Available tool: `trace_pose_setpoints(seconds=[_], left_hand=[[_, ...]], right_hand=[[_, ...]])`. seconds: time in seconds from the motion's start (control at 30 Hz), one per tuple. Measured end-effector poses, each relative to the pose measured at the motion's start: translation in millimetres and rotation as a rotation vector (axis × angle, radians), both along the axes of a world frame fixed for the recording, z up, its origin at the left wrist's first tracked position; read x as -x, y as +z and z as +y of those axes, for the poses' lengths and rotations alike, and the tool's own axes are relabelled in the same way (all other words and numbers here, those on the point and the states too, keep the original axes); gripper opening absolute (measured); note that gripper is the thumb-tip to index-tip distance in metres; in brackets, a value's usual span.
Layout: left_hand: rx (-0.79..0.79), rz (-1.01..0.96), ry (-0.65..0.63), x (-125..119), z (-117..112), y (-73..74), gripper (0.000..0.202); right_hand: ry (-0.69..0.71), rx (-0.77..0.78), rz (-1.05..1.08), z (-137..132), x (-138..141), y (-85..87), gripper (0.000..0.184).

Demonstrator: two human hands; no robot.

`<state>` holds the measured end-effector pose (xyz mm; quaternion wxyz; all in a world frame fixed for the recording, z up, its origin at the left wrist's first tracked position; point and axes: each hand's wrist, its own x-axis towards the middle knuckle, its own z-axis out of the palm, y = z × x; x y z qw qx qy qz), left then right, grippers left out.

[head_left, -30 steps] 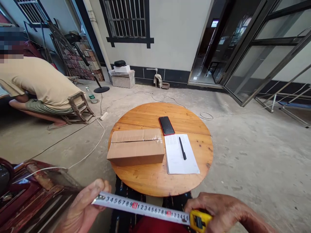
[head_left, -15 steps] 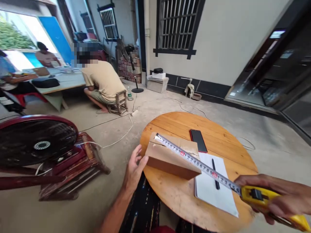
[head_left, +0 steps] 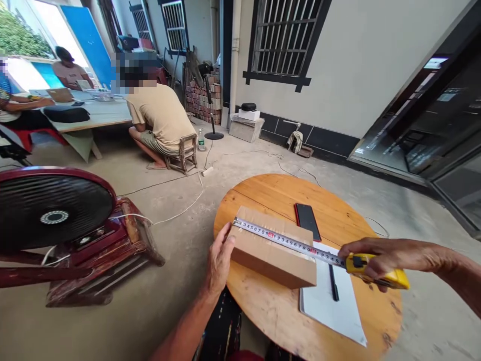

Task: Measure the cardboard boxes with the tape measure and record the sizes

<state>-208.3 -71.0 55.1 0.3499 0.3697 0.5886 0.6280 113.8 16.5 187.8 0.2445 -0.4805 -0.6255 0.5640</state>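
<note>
A closed brown cardboard box (head_left: 263, 258) lies on the round wooden table (head_left: 278, 321). My left hand (head_left: 220, 260) is closed against its left end, with the thumb at the near corner and the fingertips beside the tape's end hook. A yellow tape measure (head_left: 396, 280) is in my right hand (head_left: 391, 255), fingers wrapped over its case. Its white metal blade (head_left: 285, 239) stretches along the top of the box and past the right end. Under the blade and right of the box are white paper sheets (head_left: 330, 321) with a black pen (head_left: 333, 283) on them.
A dark phone with a red edge (head_left: 307, 220) lies behind the box. To the left, a large fan (head_left: 56, 215) lies tilted on a wooden frame. Cables (head_left: 188, 205) cross the floor. Beyond, a person (head_left: 161, 115) sits on a low chair near a table with other people.
My right hand has brought the tape measure left and up, and the blade now lies lower along the box top. My left hand has closed in at the box's left end.
</note>
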Motion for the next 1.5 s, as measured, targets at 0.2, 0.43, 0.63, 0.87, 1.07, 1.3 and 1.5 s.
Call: trace_pose_setpoints(seconds=[0.2, 0.43, 0.63, 0.87, 1.07, 1.3, 1.5], left_hand=[[0.028, 0.054, 0.059, -9.1, 0.0, 6.0, 0.048], [0.052, 0.037, 0.111, -13.4, 2.0, 4.8, 0.047], [-0.060, -0.009, 0.073, -8.4, -1.4, -10.1, 0.054], [-0.278, 0.752, -0.023, 21.1, -16.3, -14.9, 0.049], [-0.331, 0.831, 0.202, 1.6, -6.5, -12.0, 0.026], [-0.348, 0.803, 0.237, -14.7, -1.7, -12.0, 0.022], [-0.333, 0.765, 0.211, -12.2, -1.3, -12.3, 0.022]], right_hand=[[-0.043, 0.056, 0.021, 10.1, -8.5, -0.7, 0.039], [0.623, 0.424, -0.381, 51.0, -30.4, 16.2, 0.044], [0.473, 0.378, -0.240, 25.1, -35.6, 14.8, 0.049], [0.261, 0.507, 0.097, -76.2, -23.9, -16.9, 0.064], [0.010, 0.619, 0.233, -136.5, 7.5, -63.8, 0.066], [-0.005, 0.495, 0.225, -147.8, 30.6, -68.1, 0.058], [-0.030, 0.343, -0.020, -145.9, 29.4, -85.3, 0.064]])
